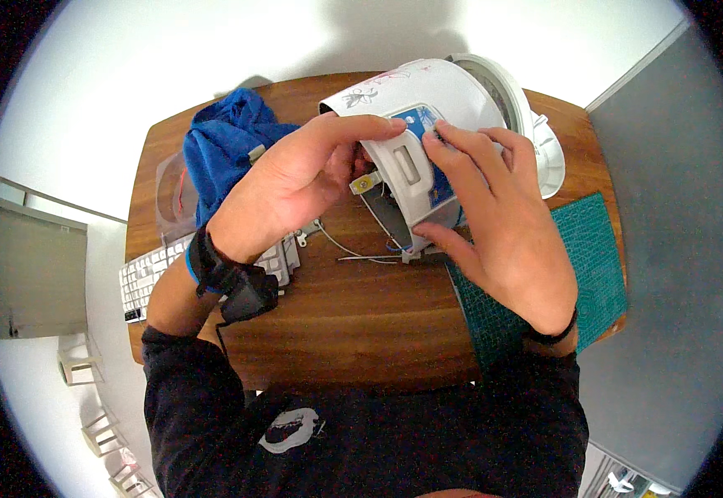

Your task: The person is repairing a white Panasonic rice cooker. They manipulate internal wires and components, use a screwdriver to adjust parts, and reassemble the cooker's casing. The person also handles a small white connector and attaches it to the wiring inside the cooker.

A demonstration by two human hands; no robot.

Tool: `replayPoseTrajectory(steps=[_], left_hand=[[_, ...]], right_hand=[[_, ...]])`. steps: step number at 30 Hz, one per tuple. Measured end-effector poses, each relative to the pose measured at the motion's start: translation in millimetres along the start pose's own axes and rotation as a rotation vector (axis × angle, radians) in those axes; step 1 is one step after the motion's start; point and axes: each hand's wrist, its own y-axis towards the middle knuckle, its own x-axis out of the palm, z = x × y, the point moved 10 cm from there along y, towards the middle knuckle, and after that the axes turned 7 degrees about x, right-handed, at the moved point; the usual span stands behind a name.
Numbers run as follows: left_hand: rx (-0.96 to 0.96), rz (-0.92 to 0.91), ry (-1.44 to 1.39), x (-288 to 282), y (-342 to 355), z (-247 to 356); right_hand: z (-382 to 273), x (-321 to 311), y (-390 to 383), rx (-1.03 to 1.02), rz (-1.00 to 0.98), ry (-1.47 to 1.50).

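A white appliance [453,100], which looks like a rice cooker, lies tilted on its side with a blue-and-white panel [423,120] toward me. My left hand [311,174] grips the panel's left edge, thumb on top and fingers curled underneath, partly hidden. My right hand [502,232] spans the panel's right side, fingertips on the blue part and thumb at the lower edge. Below the panel's left edge, a small board [365,184] and wires show in the appliance's dark opening. A thin white cable [340,241] trails on the wooden table [336,332].
A blue cloth [228,149] and a clear plastic piece [170,187] lie at the left, beside a white keyboard [149,278]. A green cutting mat [590,266] is at the right. A grey surface [677,232] borders the table's right side; pale stools [79,365] stand lower left.
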Motion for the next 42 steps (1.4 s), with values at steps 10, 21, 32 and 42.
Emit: replayPoseTrajectory(steps=[10,21,32,42], left_hand=[[0.038,0.085,0.172,-0.8,3.7,3.1],[-0.061,0.063,0.46,0.0,2.7,-4.7],[0.035,0.021,0.264,-1.2,6.3,-9.7],[0.006,0.07,0.358,0.0,6.0,-7.7]], right_hand=[[3.2,-1.7,0.3,0.008,0.04,-0.044],[62.8,-3.7,6.8,0.122,0.094,0.145],[58.9,0.8,7.8,0.073,0.04,0.189],[59.0,1.6,4.0,0.065,0.091,0.114]])
